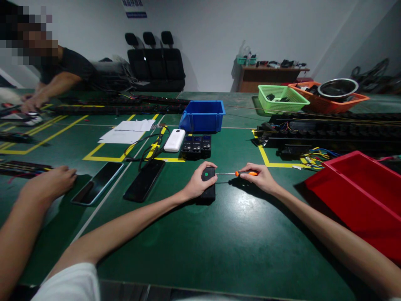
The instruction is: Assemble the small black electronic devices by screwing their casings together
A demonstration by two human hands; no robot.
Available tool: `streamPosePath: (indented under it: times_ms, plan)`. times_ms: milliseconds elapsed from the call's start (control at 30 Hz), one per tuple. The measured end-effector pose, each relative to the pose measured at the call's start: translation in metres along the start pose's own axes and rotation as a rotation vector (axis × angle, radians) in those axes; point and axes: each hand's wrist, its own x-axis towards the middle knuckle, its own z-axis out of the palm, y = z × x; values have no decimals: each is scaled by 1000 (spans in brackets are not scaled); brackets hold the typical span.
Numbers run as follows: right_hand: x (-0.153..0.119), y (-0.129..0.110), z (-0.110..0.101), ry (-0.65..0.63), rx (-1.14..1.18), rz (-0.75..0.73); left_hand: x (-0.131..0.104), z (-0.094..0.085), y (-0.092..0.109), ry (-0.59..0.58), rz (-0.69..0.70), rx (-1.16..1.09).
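My left hand (200, 182) is closed round a small black box (209, 193) with a green round sticker, held at the table surface. From the right, my right hand (259, 177) grips a screwdriver (246, 173) with an orange and black handle. Its thin metal shaft points left, and the tip meets the right side of the box near my left fingers. Exactly where the tip sits on the box is too small to tell. Behind my left hand stand several similar black boxes (196, 146) in a row.
A blue bin (203, 116) and a white power bank (174, 140) lie beyond my hands, a red bin (360, 196) at right. Two phones (144, 180) lie at left, near another person's hand (53, 184). Green (282, 100) and orange baskets (332, 104) stand behind black assemblies with wires.
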Motion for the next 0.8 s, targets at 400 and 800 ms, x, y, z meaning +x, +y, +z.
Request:
streamPosePath:
  times_ms: [400, 800]
  plan:
    - [0, -1, 2, -8, 0, 83, -1, 0, 2, 8, -15, -14]
    - [0, -1, 4, -10, 18, 69, -1, 1, 3, 0, -23, -17]
